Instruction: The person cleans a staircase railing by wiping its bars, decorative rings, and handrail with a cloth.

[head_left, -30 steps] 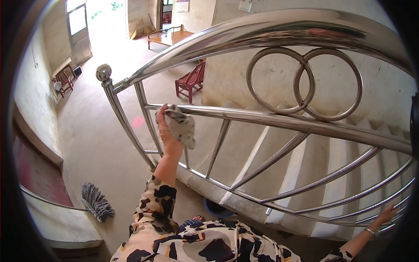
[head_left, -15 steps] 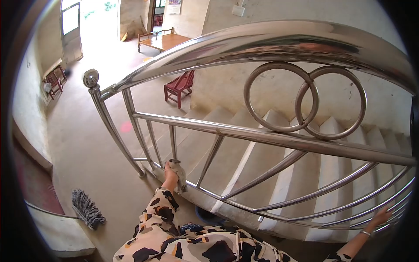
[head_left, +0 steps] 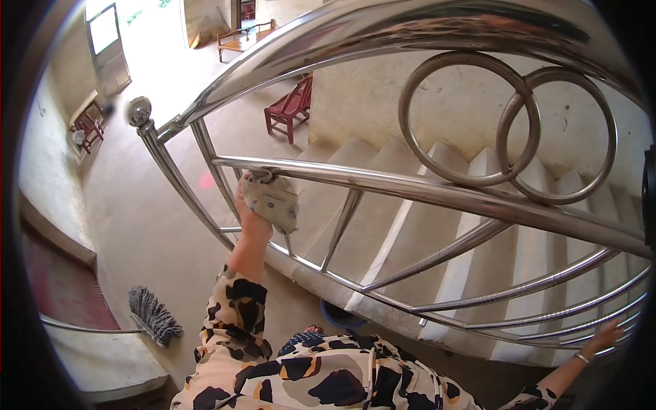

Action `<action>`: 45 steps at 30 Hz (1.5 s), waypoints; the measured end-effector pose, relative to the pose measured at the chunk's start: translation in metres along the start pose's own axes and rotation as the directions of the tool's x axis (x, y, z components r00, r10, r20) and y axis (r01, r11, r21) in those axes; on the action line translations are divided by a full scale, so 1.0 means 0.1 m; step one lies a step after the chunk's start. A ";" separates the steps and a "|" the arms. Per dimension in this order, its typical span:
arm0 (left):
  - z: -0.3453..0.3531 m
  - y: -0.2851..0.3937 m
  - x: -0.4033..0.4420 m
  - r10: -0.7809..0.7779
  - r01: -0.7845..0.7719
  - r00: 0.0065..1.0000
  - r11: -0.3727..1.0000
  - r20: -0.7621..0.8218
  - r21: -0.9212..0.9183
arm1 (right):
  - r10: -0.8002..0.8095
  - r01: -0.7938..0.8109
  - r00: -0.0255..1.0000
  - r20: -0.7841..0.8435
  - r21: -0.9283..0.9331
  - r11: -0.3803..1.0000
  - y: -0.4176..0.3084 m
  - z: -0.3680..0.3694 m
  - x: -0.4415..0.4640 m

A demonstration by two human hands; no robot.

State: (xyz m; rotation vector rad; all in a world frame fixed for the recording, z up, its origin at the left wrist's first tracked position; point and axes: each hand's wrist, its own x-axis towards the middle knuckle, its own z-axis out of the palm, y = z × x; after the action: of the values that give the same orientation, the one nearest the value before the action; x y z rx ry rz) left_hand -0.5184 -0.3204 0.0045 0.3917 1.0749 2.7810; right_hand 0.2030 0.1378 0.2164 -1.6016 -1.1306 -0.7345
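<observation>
Up from the railing's lower edge, the left hand (head_left: 249, 210) has carried the cloth (head_left: 275, 203) to just beneath the middle rail (head_left: 403, 186). Leftmost on the floor lies a grey mop head (head_left: 154, 317); right of it, a ball-topped post (head_left: 139, 112) forms the railing's left end. Near that end, the left hand's fingers are closed on the cloth, which hides most of them; an upright bar shows below its lower edge. Past the railing stands a red chair (head_left: 290, 109), and a dark blue basin (head_left: 340, 316) sits partly hidden below the railing's bottom edge. Farther right, two linked rings (head_left: 470, 117) fill the space above the middle rail. At the lower right corner, the right hand (head_left: 607, 335) touches the curved bars; whether its fingers grip one, I cannot tell.
</observation>
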 end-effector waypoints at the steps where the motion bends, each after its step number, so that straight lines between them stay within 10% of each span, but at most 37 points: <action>1: -0.05 -0.05 -0.01 0.002 -0.002 1.000 1.000 -0.001 0.002 | -0.049 0.050 0.998 -0.029 0.040 0.998 0.20 0.15 0.10; 8: -0.81 -0.87 -0.13 -0.350 0.299 0.914 0.924 -0.208 -0.240 | -0.077 0.075 0.997 -0.026 -0.083 0.994 0.01 -0.06 0.06; 13: -1.40 -1.33 -0.01 -0.493 0.448 0.868 0.829 -0.059 -0.334 | -0.150 0.147 0.985 -0.079 -0.047 0.988 -0.18 -0.23 -0.04; 17: -1.71 -1.49 -0.18 -0.618 0.586 0.783 0.770 -0.069 -0.252 | -0.178 0.181 0.973 -0.149 0.007 0.983 -0.16 -0.19 -0.02; 20: -2.06 -1.87 -0.31 -0.566 0.621 0.685 0.783 -0.458 -0.040 | -0.121 0.118 0.989 -0.081 -0.036 0.992 -0.11 -0.14 0.05; 24: -3.51 -3.17 -0.38 -0.288 0.359 0.933 0.759 -0.214 0.544 | -0.141 0.144 0.986 -0.089 0.032 0.989 -0.12 -0.14 0.01; 26: -2.75 -2.39 -0.51 -0.547 0.636 0.755 0.746 -0.363 0.197 | 0.016 0.002 0.996 -0.082 0.203 0.979 -0.21 -0.14 -0.05; 30: -1.27 -1.09 -0.77 -0.610 0.589 0.791 0.782 -0.054 -0.205 | -0.144 0.169 0.981 -0.128 0.204 0.964 -0.03 -0.04 -0.06; 33: -0.43 -0.45 -0.84 -0.556 0.585 0.809 0.795 0.193 -0.162 | -0.117 0.151 0.982 -0.146 0.250 0.956 -0.24 -0.18 -0.18; 36: 0.06 -0.29 -0.74 -0.421 0.651 0.624 0.746 0.658 -0.140 | -0.108 0.125 0.988 -0.110 0.165 0.978 -0.47 -0.32 -0.30; 38: 0.46 -0.28 -0.73 -0.306 0.562 0.575 0.822 0.758 -0.094 | -0.138 0.167 0.983 -0.125 0.264 0.950 -0.44 -0.26 -0.32; 42: 1.76 -0.12 -1.26 -0.041 -0.006 0.793 0.997 0.608 0.075 | -0.160 0.201 0.977 -0.142 0.361 0.910 -0.41 -0.26 -0.34; 44: 1.89 -0.24 -1.44 0.319 -0.592 0.748 0.717 0.582 0.368 | -0.133 0.153 0.988 -0.075 0.478 0.865 -0.41 -0.26 -0.35; 45: 1.88 -0.32 -1.51 0.321 -0.599 0.741 0.713 0.589 0.364 | -0.122 0.143 0.990 -0.075 0.480 0.866 -0.35 -0.19 -0.32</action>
State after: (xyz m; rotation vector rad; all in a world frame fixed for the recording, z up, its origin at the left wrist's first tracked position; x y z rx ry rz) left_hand -0.3187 -0.2089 0.0877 1.5647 1.7879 2.4211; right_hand 0.1596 0.1120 0.2080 -1.0870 -1.2840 -0.5132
